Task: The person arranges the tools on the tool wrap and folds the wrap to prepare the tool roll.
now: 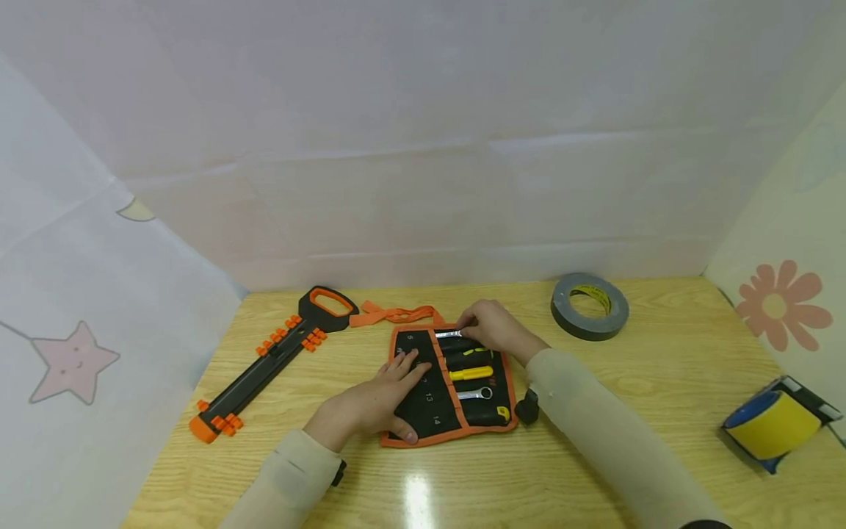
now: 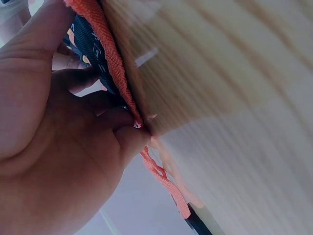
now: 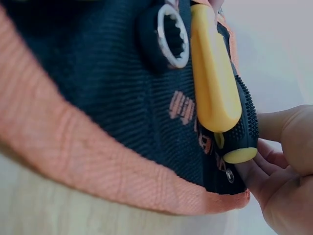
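A black tool roll with orange trim (image 1: 429,408) lies unrolled on the table, with numbered pockets on its left half. My left hand (image 1: 390,389) rests spread over those pockets, its thumb near the lower edge. At the top right of the roll, my right hand (image 1: 492,327) pinches the end of a silver wrench (image 1: 448,334) lying at the uppermost pocket; its far end is covered by the fingers. Below sit a black-and-yellow handle (image 3: 244,127), a yellow handle (image 1: 471,373), a ring wrench (image 1: 477,394) and another black handle with a yellow end (image 1: 504,414).
Left of the roll lies a black bar clamp-like tool with orange clips (image 1: 264,375). An orange tie strap (image 1: 396,314) trails from the roll's top. A grey tape roll (image 1: 590,307) lies at the back right, and a yellow-and-blue object (image 1: 772,430) at the right edge.
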Motion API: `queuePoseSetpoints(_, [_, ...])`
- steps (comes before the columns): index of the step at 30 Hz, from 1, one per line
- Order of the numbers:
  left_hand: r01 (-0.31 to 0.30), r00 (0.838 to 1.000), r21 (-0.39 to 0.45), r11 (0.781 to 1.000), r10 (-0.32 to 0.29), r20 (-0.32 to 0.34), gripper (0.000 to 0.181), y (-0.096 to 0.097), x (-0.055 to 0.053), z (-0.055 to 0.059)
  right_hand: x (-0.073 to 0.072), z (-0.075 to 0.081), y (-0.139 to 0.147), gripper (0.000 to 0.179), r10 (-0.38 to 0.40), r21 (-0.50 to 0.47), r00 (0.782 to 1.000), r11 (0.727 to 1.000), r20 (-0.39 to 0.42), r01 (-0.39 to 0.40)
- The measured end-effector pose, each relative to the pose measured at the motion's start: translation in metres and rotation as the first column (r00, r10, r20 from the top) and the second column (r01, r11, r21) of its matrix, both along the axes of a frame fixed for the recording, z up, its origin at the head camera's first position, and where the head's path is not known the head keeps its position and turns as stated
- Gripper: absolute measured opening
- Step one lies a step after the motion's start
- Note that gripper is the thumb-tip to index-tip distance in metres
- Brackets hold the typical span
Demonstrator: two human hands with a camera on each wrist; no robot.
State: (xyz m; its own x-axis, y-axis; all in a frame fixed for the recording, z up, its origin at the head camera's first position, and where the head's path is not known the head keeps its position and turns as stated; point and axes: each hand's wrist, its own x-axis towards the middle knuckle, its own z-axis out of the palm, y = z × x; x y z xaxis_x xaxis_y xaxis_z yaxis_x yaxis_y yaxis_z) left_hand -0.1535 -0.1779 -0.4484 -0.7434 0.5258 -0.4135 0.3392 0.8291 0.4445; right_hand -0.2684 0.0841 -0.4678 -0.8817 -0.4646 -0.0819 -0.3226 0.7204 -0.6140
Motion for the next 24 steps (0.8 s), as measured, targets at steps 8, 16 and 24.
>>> queuePoseSetpoints(8, [-0.002, 1.0, -0.003, 1.0, 0.002, 0.003, 0.118, 0.001, 0.0, -0.001, 0.001, -0.001, 0.0, 0.015, -0.013, -0.02, 1.0, 1.0, 0.016, 0.013])
queuePoseSetpoints(16, [0.01, 1.0, -0.003, 1.0, -0.01, -0.013, 0.117, 0.001, 0.0, -0.001, 0.006, 0.001, 0.005, 0.02, -0.011, -0.064, 0.998, 0.998, 0.056, 0.015])
queuePoseSetpoints(24, [0.028, 0.998, -0.022, 0.999, -0.029, -0.056, 0.108, -0.005, 0.003, 0.003, 0.017, 0.003, 0.024, 0.027, 0.024, -0.116, 1.0, 0.993, 0.009, -0.023])
